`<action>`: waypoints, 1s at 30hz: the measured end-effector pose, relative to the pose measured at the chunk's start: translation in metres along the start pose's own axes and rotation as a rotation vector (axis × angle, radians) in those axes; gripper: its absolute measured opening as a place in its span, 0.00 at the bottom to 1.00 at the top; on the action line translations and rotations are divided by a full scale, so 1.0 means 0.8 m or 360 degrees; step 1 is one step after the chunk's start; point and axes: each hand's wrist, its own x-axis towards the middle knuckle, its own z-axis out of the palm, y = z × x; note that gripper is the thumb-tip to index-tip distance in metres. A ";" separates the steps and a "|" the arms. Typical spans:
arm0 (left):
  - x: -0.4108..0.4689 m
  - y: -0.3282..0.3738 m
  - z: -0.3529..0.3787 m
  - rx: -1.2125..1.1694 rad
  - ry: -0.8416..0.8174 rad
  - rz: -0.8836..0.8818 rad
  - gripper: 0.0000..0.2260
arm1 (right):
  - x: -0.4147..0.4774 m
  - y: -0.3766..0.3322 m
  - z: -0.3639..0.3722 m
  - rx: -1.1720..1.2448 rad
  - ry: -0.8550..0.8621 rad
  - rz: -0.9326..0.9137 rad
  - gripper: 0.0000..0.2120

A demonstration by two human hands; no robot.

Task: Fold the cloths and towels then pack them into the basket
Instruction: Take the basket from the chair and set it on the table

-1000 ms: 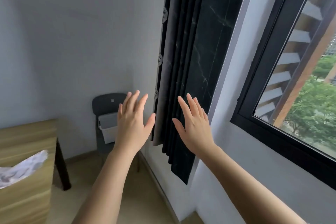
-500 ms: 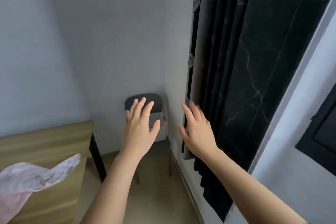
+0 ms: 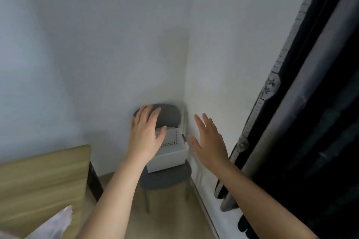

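Basket (image 3: 172,152): white, dotted holes in its wall, sits on the seat of a grey chair (image 3: 169,177), pushed toward the seat's back edge. The chair is tucked into the corner of the room. Only part of the basket's inside shows; no cloth visible in that part.

Cloth (image 3: 57,224): pale, crumpled, lies at the near end of the desk (image 3: 38,178), close to its right edge. Only a corner of it is in view, not folded. No towels in sight.

Left hand (image 3: 145,137): raised, fingers straight and spread, holds nothing. It overlaps the basket's left side and the chair's backrest from this view; cannot tell whether it touches either, and it looks to be in the air in front of them.

Right hand (image 3: 210,141): raised likewise, fingers straight and a little apart, empty, just right of the basket in view, in front of the bare wall.

Dark curtain (image 3: 310,122) hangs down the right side, apart from both hands.

Judgement: the task looks to be at its start. Nothing is folded and nothing seems packed. With both hands up on either side of the basket, the step in hand is probably reaching to fetch it.

Next move would call for both hands to go lower and farther out, take the basket by its two sides and lift it clear of the backrest, or else a turn left to the cloth on the desk.
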 end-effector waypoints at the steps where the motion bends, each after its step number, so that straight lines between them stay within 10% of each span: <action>1: 0.009 -0.007 0.011 -0.0017 -0.0032 -0.0007 0.23 | 0.012 0.004 0.009 -0.0003 -0.0020 0.0022 0.29; 30: 0.193 -0.279 0.371 -0.0027 -0.1342 -0.0674 0.22 | 0.348 0.206 0.321 0.0116 -0.1070 0.0740 0.29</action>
